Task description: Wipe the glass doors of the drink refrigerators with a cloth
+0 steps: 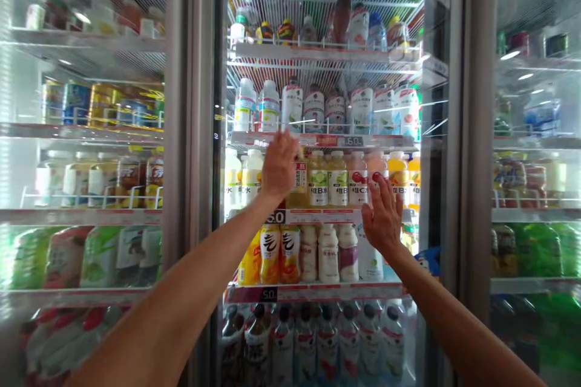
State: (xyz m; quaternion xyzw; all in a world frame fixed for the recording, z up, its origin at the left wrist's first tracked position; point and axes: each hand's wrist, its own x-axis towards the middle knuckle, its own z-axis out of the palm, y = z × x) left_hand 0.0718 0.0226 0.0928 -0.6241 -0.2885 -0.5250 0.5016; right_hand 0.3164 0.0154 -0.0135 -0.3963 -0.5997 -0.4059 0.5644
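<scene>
The yellow bottle (299, 180) stands upright on a shelf (336, 216), just beside my left hand (279, 164); blur keeps me from telling how far that grip is open or whether it holds anything. A pink bottle (376, 163) stands behind my right hand (384, 214), fingers loosely spread, nothing visibly held. Orange bottles (270, 254) stand below, black-capped bottles (327, 341) beneath those.
</scene>
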